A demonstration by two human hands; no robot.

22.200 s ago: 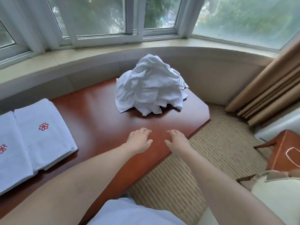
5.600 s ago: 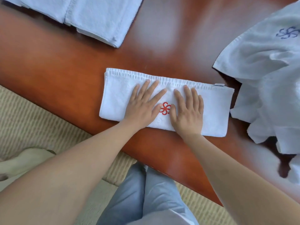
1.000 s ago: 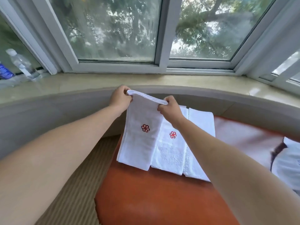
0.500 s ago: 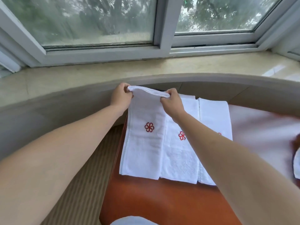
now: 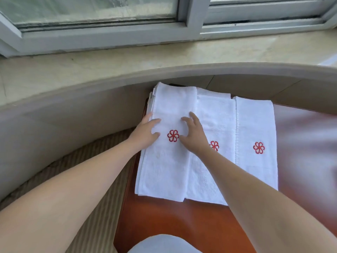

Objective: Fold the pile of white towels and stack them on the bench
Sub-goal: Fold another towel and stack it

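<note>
We rest our left hand (image 5: pixel 145 133) and right hand (image 5: pixel 194 136), fingers loosely spread and gripping nothing, on the leftmost folded towel (image 5: pixel 167 161), overlapping its neighbours at the bench (image 5: pixel 173 220) end.

The right forearm (image 5: pixel 255 189) covers part of the middle folded white towel with a red flower emblem (image 5: pixel 217 125) and half its emblem. The glossy reddish-brown wooden bench (image 5: pixel 164 221) runs off the right and bottom edges, its right part blurred by glare. A pale blue garment (image 5: pixel 164 243) is cut off at the bottom edge.
</note>
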